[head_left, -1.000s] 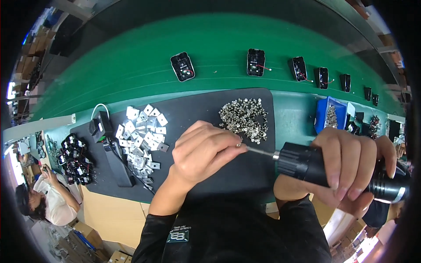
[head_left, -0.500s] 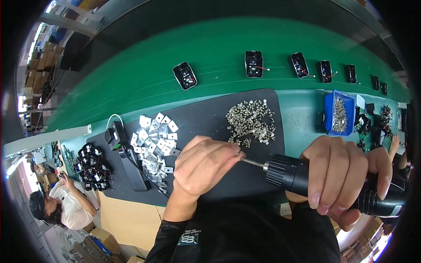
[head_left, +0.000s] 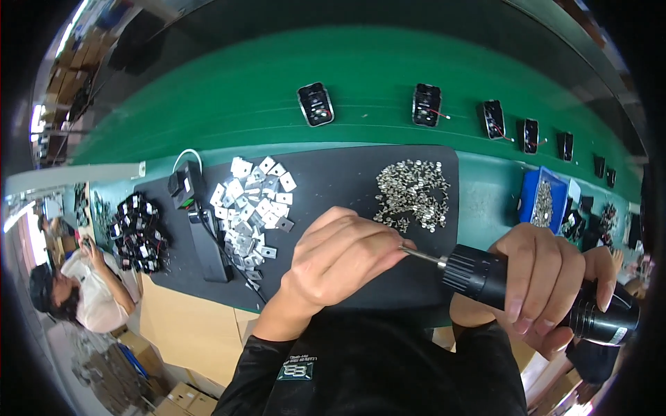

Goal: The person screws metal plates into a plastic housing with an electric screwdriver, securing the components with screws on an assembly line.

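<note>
My right hand (head_left: pixel 544 284) grips a black electric screwdriver (head_left: pixel 485 277) held level, its thin metal bit (head_left: pixel 422 256) pointing left. My left hand (head_left: pixel 340 260) is curled with its fingertips pinched around the tip of the bit; whatever small part it holds is hidden by the fingers. Both hands hover over the near edge of a black work mat (head_left: pixel 347 187). A heap of small metal screws (head_left: pixel 413 195) lies on the mat just beyond my left hand. A pile of flat silvery metal plates (head_left: pixel 251 208) lies to the left.
A green conveyor belt (head_left: pixel 347 76) behind the mat carries several black device housings (head_left: pixel 316 104). A blue bin of screws (head_left: pixel 541 204) stands at the right. A heap of black parts (head_left: pixel 139 232) and a black device with a white cable (head_left: pixel 187 191) lie at the left. Another person (head_left: pixel 76 291) sits at far left.
Both hands have kept their grip on the screwdriver and bit. The view has shifted slightly, so the mat and belt sit a little differently in the picture.
</note>
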`<state>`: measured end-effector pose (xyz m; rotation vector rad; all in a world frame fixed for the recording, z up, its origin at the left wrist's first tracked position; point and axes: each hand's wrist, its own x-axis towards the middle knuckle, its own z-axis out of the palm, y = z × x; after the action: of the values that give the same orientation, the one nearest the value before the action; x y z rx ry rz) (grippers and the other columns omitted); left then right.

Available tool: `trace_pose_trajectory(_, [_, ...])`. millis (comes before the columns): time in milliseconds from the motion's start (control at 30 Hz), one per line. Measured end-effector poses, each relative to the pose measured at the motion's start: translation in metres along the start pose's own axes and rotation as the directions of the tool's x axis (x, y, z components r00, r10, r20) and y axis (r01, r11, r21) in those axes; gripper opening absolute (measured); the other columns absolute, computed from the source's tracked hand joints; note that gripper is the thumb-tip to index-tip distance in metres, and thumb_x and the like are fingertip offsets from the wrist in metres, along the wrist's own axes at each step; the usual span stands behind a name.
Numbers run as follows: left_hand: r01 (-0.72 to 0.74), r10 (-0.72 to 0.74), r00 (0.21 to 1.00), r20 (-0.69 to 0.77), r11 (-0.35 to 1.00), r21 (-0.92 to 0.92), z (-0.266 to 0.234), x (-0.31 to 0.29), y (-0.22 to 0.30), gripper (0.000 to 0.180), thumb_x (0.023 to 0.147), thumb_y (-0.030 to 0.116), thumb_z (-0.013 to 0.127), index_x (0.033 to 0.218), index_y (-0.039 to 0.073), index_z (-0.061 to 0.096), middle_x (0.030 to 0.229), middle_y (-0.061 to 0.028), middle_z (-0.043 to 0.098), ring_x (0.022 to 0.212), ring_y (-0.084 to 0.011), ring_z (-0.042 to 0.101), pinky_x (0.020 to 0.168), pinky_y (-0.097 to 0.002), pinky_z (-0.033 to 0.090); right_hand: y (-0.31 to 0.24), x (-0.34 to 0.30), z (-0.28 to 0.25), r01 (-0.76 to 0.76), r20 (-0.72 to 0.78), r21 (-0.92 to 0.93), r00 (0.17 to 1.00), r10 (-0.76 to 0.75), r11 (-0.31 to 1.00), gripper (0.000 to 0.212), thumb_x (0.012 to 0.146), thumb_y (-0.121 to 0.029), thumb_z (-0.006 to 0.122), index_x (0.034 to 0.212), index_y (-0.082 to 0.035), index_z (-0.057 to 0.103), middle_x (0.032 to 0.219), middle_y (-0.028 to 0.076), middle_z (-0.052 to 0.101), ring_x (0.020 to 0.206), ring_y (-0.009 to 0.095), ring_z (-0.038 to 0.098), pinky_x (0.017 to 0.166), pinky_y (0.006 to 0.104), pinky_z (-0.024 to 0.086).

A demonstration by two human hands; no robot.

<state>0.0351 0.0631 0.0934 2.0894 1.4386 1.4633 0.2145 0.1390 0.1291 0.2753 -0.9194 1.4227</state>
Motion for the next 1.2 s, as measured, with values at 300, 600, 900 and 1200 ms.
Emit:
trace_pose_trajectory(300, [-0.014,0.018,0.999,-0.027,0.991,0.132,-0.005,-0.006,-0.007,0.021,0.063,0.002,0.08,0.079,0.0,0.065,0.078,-0.0072,0.066,0.067,-0.0178,0.064,0.057,-0.0279,0.047,0.015,-0.002,0.004,-0.091,-0.094,-0.112,0.992,0.081,0.989,0.043,0.075,-0.009,0.073,0.11,-0.013,0.048,0.067,-0.002,0.056,0.056,0.007,0.056,0.059,0.0211,0.05])
trace_pose_trajectory(600, [0.018,-0.014,1.0,-0.022,0.987,0.16,-0.006,-0.011,-0.02,0.029,0.059,0.006,0.083,0.08,0.003,0.064,0.078,-0.0059,0.065,0.067,-0.0195,0.063,0.059,-0.0286,0.047,0.03,-0.012,0.006,-0.097,-0.14,-0.109,0.987,0.081,0.989,0.046,0.083,-0.015,0.072,0.118,-0.018,0.042,0.069,-0.002,0.056,0.058,0.011,0.056,0.053,0.0234,0.048])
trace_pose_trajectory(900, [0.464,-0.49,0.867,-0.092,0.725,0.509,-0.06,-0.053,-0.055,0.028,0.069,0.011,0.079,0.091,0.004,0.063,0.086,-0.0096,0.061,0.074,-0.0269,0.061,0.065,-0.0359,0.05,0.015,-0.006,-0.005,-0.082,-0.156,-0.171,0.986,0.056,0.982,0.043,0.072,-0.011,0.073,0.107,-0.013,0.05,0.067,-0.005,0.055,0.056,0.005,0.053,0.058,0.0178,0.044])
trace_pose_trajectory(1200, [0.496,-0.605,0.786,-0.131,0.489,0.718,-0.066,-0.056,-0.082,0.025,0.07,0.02,0.078,0.085,0.003,0.067,0.08,-0.0113,0.059,0.075,-0.031,0.06,0.067,-0.0405,0.048,0.005,-0.004,-0.013,-0.055,-0.197,-0.125,0.98,0.029,0.991,0.042,0.069,-0.011,0.074,0.103,-0.013,0.05,0.065,-0.005,0.055,0.056,0.005,0.054,0.061,0.0178,0.046])
